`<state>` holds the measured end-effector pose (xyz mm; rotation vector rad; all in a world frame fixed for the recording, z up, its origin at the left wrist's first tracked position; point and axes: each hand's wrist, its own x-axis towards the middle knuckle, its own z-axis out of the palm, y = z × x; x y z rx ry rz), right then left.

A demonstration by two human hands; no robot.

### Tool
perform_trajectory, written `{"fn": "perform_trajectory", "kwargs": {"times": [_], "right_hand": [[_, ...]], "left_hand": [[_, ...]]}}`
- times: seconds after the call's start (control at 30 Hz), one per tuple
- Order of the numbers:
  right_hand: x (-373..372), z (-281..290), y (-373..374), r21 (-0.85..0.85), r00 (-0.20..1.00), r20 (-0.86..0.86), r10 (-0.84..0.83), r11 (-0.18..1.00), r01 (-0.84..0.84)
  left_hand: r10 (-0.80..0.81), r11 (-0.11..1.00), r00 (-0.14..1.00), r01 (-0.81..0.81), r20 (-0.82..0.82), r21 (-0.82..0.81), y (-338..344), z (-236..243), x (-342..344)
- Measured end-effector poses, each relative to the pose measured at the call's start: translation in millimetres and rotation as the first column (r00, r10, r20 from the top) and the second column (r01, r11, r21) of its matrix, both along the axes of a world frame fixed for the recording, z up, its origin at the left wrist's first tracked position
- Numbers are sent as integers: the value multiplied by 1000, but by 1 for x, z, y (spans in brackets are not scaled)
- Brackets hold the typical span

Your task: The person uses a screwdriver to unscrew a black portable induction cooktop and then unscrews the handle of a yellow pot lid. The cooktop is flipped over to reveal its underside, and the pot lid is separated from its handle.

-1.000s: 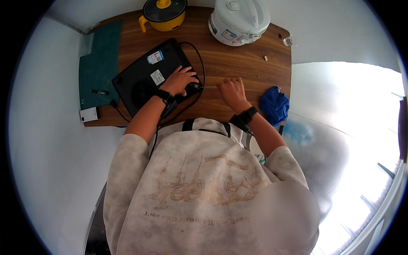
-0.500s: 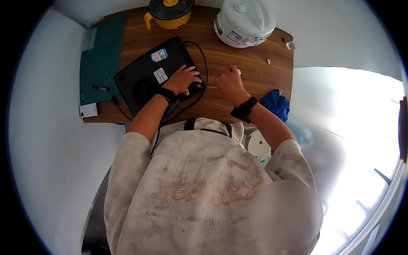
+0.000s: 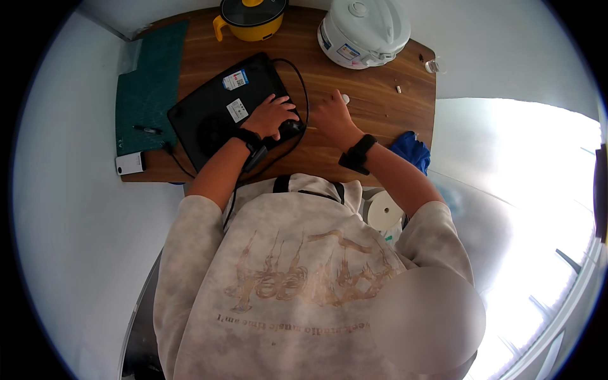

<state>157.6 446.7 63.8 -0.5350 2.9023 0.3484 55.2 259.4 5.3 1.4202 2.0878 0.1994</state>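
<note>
My left hand (image 3: 269,118) rests on a flat black appliance with its underside up, probably an induction cooker (image 3: 196,114). Its fingers are spread over the right part of the casing, beside a black rounded foot (image 3: 291,126). Two labels and a round vent show on this underside. My right hand (image 3: 332,116) is closed just right of the appliance, above the wooden table. A small white piece (image 3: 345,99) pokes out at its far side; what kind of thing it is cannot be made out. A black cable (image 3: 306,95) loops between the appliance and my right hand.
At the back stand a yellow pot with a dark lid (image 3: 253,25) and a white lidded cooker (image 3: 364,38). A green cutting mat (image 3: 149,82) with a pen (image 3: 147,130) lies left, near a white box (image 3: 131,163). A blue cloth (image 3: 411,152) lies at the right edge.
My right hand has shifted left and slightly away from me, toward the cable, and the small white piece has moved with it. My left hand stays on the appliance.
</note>
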Motion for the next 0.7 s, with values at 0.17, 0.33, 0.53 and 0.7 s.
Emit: {"fn": "perform_trajectory", "kwargs": {"times": [0.17,0.33,0.53,0.7], "right_hand": [[-15,23,-6,69,990,138,24,997,-34],[-22,7,-2,62,985,172,26,997,-37],[6,2,0,-164,960,281,-10,985,58],[31,2,-6,-463,798,584,-147,747,477]], "left_hand": [[5,999,1000,-6,16,38,-3,-1,-1],[2,999,1000,-2,11,39,-2,-3,-1],[11,999,1000,-11,13,37,-2,-1,-1],[26,1000,1000,-26,-4,2,2,1,3]]}}
